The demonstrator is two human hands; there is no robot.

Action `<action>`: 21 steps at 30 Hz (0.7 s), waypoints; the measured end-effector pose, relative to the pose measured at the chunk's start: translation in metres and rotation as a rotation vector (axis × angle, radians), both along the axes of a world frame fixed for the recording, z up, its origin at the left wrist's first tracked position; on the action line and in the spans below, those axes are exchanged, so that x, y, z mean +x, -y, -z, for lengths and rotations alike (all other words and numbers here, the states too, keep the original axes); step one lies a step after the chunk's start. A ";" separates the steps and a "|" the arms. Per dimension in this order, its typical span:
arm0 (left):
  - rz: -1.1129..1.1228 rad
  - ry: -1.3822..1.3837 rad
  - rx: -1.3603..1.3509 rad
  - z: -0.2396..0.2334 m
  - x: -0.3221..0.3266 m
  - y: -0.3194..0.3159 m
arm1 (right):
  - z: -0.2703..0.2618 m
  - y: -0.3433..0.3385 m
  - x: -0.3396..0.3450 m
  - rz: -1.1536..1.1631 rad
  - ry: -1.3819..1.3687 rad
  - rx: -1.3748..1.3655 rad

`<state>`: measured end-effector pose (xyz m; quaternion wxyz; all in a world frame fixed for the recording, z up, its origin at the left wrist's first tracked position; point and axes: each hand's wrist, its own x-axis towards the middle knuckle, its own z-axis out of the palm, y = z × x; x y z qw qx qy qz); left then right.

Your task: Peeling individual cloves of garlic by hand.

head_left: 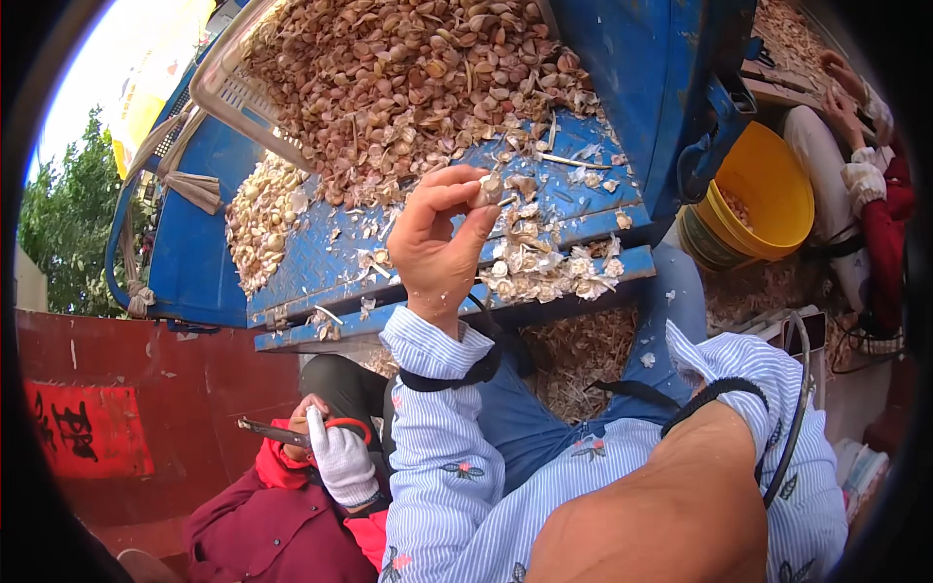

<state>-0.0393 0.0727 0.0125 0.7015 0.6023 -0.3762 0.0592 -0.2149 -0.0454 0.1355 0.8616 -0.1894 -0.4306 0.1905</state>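
My left hand (441, 240) pinches a small whitish garlic head (490, 188) between thumb and fingers, above the blue metal truck bed (350, 255). Beneath and to the right of that hand lies a heap of dry garlic skins and root ends (557, 266). Beyond it spreads a large pile of pinkish unpeeled cloves (415, 87), partly within a pale plastic crate (219, 84). Paler cloves (262, 218) form a smaller pile to the left. My right hand is out of view; its bare forearm (656, 495) rises close to the camera at the lower right.
At lower left, a person's gloved hand (339, 455) is by red-handled scissors (291, 435). At right, another person's hands (845, 102) are near a yellow bucket (765, 189). A blue side panel (641, 95) stands at the bed's right. Husks (583, 357) cover the ground.
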 end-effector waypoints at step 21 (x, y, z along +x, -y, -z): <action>-0.053 -0.011 0.310 0.043 0.018 0.013 | 0.180 0.038 0.143 0.488 -0.734 -0.308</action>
